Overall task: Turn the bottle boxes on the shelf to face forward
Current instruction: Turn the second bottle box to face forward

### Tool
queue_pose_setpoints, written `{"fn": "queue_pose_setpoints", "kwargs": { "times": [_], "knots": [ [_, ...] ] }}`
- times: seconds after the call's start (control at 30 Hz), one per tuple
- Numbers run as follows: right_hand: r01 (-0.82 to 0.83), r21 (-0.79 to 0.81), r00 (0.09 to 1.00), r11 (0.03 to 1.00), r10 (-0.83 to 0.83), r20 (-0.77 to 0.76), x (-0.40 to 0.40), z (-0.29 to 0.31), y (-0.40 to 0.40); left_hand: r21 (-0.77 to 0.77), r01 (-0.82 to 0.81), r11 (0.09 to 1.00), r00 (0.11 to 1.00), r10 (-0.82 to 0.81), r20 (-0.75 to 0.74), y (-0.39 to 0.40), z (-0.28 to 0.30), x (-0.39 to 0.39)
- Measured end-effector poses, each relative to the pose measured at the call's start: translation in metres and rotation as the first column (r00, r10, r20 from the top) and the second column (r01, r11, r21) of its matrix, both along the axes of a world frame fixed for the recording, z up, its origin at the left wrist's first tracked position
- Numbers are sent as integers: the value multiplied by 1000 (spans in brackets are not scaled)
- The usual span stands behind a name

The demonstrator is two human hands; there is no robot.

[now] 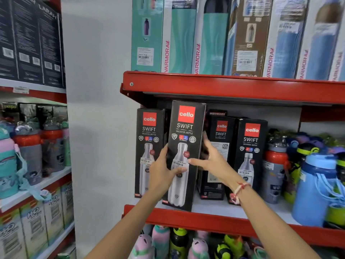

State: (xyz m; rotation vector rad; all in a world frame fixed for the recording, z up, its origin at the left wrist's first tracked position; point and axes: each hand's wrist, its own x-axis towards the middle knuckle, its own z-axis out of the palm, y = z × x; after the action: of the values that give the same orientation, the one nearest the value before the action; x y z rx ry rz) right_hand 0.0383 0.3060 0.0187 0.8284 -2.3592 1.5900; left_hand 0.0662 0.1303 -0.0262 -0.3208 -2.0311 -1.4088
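Note:
Several black Cello Swift bottle boxes stand on the middle red shelf (186,218). The second box (186,128) from the left stands at the shelf's front edge with its front panel toward me. My left hand (164,172) grips its left edge, thumb across the front. My right hand (211,159) holds its right edge, fingers behind the side and thumb on the front. The leftmost box (149,131) and the far right box (250,146) show their fronts. The third box (219,146) sits further back, turned so its text-covered side panel shows.
Varmora bottle boxes (209,43) fill the shelf above. Loose coloured bottles (315,184) crowd the right part of the middle shelf. More kids' bottles (177,243) stand below. A second shelving unit (35,186) with bottles and boxes stands at the left, past a white wall.

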Motion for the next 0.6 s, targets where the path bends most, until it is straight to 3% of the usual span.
{"fn": "queue_pose_setpoints", "kwargs": {
  "times": [0.2, 0.6],
  "knots": [
    [104, 104, 993, 989, -98, -60, -22, 8, -14, -36, -195, 980, 980, 196, 31, 19, -6, -22],
    [182, 118, 979, 976, -168, -119, -44, -12, -25, -71, -256, 964, 951, 264, 159, 22, -17, -50]
  ]
}}
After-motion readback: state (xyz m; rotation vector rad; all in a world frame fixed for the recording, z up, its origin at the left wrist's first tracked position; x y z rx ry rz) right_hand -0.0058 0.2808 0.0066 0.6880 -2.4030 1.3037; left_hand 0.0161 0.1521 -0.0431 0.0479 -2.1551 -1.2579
